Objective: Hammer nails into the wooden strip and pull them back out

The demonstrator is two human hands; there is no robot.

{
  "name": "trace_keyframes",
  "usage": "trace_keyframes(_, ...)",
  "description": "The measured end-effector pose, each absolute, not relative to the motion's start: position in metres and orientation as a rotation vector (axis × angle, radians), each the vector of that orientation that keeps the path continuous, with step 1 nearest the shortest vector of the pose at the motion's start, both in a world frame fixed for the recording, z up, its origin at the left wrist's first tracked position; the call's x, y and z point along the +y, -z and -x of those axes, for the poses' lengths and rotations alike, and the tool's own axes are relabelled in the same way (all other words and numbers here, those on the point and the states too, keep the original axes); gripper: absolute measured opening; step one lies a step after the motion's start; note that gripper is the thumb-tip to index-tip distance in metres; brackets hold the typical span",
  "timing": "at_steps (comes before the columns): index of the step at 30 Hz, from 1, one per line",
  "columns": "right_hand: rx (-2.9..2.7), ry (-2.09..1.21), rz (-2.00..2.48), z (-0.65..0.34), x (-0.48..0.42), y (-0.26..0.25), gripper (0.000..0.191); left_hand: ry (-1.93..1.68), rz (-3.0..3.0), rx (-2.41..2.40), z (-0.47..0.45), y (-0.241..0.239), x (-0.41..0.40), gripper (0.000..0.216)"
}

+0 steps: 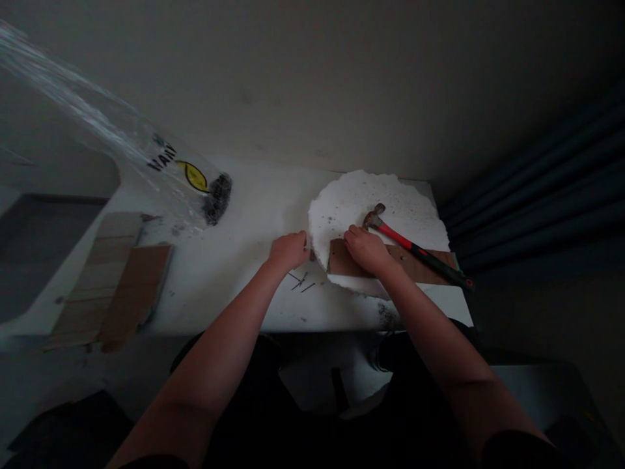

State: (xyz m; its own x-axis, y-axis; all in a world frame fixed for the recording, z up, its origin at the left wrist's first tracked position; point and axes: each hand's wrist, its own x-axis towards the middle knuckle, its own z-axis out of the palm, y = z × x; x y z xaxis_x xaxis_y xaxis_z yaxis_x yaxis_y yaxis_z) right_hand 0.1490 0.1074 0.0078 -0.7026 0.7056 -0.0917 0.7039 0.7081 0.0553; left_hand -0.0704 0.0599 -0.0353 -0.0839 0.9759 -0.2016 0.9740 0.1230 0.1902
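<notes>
My left hand (289, 250) is closed just left of a rough-edged white round slab (336, 198). A small dark bit shows by its fingertips, too unclear to name. Resting over a brown wooden board (427, 266) on the slab is my right hand (364, 246), its fingers drawn together; what they hold, if anything, is hidden. Beside that hand lies a claw hammer (405, 243) with a red and black handle, its head on the slab and its grip across the board. Several loose nails (300, 284) are scattered on the table below my left hand.
On the white table (234, 273) a clear plastic bag (190, 172) with a yellow emblem holds dark small pieces at its bottom. Two wooden boards (134, 293) lie at the left edge. A wall stands behind, and a dark curtain (537, 176) hangs at the right.
</notes>
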Motion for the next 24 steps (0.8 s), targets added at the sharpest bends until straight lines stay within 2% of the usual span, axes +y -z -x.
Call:
trace_keyframes(4,2.794,-0.046,-1.154,-0.148,0.107,-0.006,0.033,-0.316,-1.997,2.1,0.064,0.03,0.06,0.027)
trace_keyframes(9,2.817,-0.074,-1.135,-0.149,0.105,-0.003,0.029,-0.604,-2.331,1.666,0.051,0.024,0.057,0.029)
trace_keyframes(14,2.801,-0.077,-1.156,-0.148,0.104,-0.002,0.026,-0.628,-2.502,1.461,0.046,0.031,0.058,0.037)
trace_keyframes(24,2.835,-0.046,-1.239,-0.147,0.104,-0.002,0.023,-0.666,-2.507,1.447,0.048,0.036,0.06,0.039)
